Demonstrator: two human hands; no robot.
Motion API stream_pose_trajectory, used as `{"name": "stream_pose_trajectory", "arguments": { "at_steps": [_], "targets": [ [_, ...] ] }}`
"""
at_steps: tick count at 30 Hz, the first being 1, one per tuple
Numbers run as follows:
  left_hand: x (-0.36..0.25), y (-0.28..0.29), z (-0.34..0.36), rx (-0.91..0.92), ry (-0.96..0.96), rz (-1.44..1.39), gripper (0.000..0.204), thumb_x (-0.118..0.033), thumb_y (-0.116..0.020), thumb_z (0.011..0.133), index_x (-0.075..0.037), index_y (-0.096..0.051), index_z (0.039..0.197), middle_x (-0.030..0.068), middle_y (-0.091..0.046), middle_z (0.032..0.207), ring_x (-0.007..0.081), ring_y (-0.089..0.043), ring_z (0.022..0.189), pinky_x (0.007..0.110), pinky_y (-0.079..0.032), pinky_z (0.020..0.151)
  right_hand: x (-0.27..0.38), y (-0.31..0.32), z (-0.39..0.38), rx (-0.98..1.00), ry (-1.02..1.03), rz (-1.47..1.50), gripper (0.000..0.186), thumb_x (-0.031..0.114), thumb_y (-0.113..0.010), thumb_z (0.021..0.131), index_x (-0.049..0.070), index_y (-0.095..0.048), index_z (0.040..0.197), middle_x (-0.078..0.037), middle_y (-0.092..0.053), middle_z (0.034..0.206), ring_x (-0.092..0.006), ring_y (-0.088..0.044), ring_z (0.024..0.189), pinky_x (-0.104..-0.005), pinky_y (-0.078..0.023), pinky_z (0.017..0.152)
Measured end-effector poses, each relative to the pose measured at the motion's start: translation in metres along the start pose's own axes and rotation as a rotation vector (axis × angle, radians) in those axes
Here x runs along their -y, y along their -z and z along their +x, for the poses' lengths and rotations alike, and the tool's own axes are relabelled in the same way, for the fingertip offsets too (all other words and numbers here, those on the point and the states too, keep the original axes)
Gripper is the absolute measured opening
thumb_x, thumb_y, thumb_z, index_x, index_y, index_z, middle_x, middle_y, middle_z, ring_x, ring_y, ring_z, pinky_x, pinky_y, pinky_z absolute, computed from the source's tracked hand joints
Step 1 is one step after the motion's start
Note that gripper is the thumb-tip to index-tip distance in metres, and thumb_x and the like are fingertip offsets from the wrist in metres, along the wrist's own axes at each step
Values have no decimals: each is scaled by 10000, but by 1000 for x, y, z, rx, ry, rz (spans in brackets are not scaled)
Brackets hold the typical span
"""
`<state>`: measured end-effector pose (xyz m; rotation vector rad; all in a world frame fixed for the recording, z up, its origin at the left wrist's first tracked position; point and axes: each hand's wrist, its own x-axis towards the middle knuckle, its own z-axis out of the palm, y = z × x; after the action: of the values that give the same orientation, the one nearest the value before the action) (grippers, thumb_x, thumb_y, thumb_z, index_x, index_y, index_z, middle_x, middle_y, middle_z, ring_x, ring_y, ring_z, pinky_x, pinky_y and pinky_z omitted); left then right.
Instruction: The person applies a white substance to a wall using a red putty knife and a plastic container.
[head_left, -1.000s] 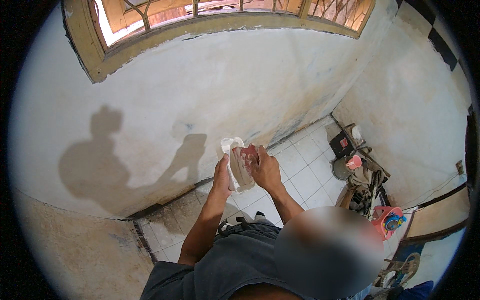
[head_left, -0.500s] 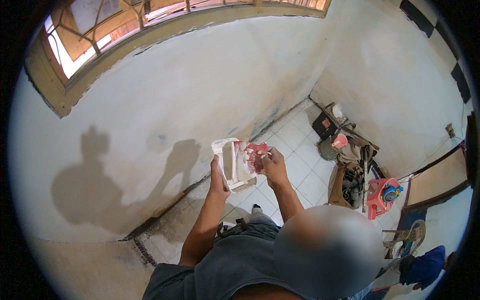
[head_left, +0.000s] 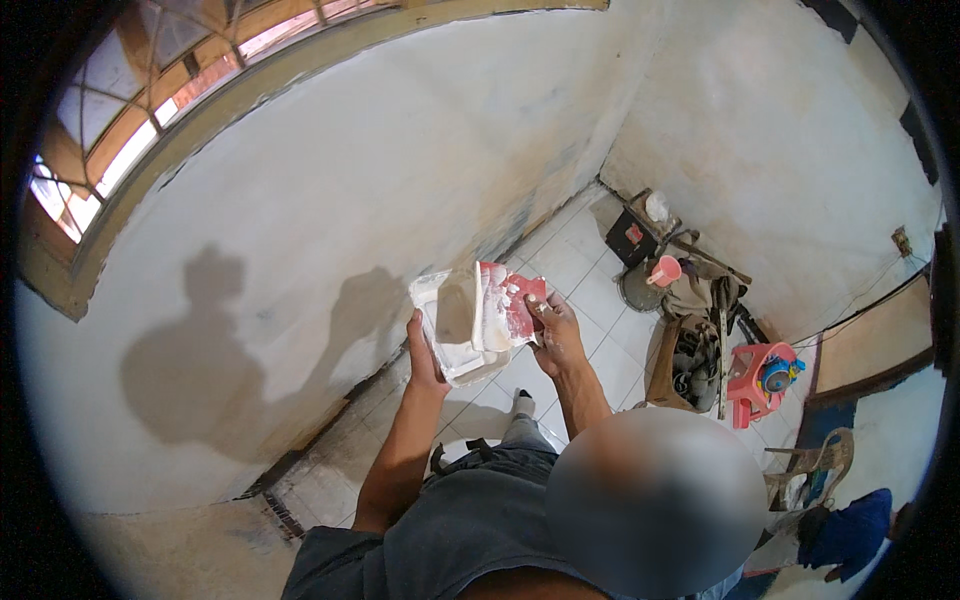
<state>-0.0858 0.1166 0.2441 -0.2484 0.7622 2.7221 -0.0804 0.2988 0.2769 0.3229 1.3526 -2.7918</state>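
My left hand point(head_left: 428, 362) grips the side of a white, putty-smeared rectangular tray point(head_left: 463, 358) in front of my body. In my right hand point(head_left: 557, 338) is a flat red putty scraper point(head_left: 516, 303), its face coated with white paste. My right thumb lies on top of the scraper, with the fingers mostly hidden beneath. The scraper's far edge overlaps the tray's right side; whether the two touch, I cannot tell.
A whitish wall point(head_left: 330, 190) rises on the left below a grilled window point(head_left: 150, 90). By the far corner are a black box point(head_left: 628, 236), a bucket with a pink dipper point(head_left: 664, 270), and a cardboard box point(head_left: 662, 372). A pink stool point(head_left: 752, 390) and a person in blue point(head_left: 850, 535) are at right.
The scraper has turned and shifted right, showing more of the tray's inside. The tray has moved slightly left. The view has shifted, so the window sits further left.
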Motion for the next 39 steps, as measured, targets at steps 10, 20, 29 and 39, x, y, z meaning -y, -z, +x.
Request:
{"name": "stream_pose_trajectory", "arguments": {
  "at_steps": [10,20,29,39],
  "targets": [
    [71,-49,93,9,-147,-116,709,-573,-468,835,-83,-396,1342,117,-489,1289,308,-483,1165,455,-380,998,64,85,82,199,-211,115,311,100,-571,878,-7,-537,1168,-90,-617,1100,-175,-604,964,-308,-489,860],
    [97,-75,128,9,-265,-124,715,-580,-431,850,-91,-362,1367,116,-444,1340,318,-444,1211,458,-332,1044,93,132,138,328,-451,56,341,51,-610,847,-11,-521,1170,-105,-606,1110,-200,-613,984,-332,-512,879],
    [85,-57,152,-45,-300,-133,687,-583,-424,848,-101,-395,1336,112,-485,1279,318,-478,1162,461,-387,1001,88,110,190,364,-294,176,365,75,-570,868,33,-480,1218,-76,-567,1133,-189,-582,1045,-319,-509,877],
    [19,-63,138,-264,-463,8,565,-557,-361,885,-131,-459,1242,75,-546,1135,259,-556,1029,447,-477,880,59,13,358,-20,580,-554,165,53,-625,751,54,-516,876,-39,-599,726,-182,-590,605,-283,-458,544]
  ]
}}
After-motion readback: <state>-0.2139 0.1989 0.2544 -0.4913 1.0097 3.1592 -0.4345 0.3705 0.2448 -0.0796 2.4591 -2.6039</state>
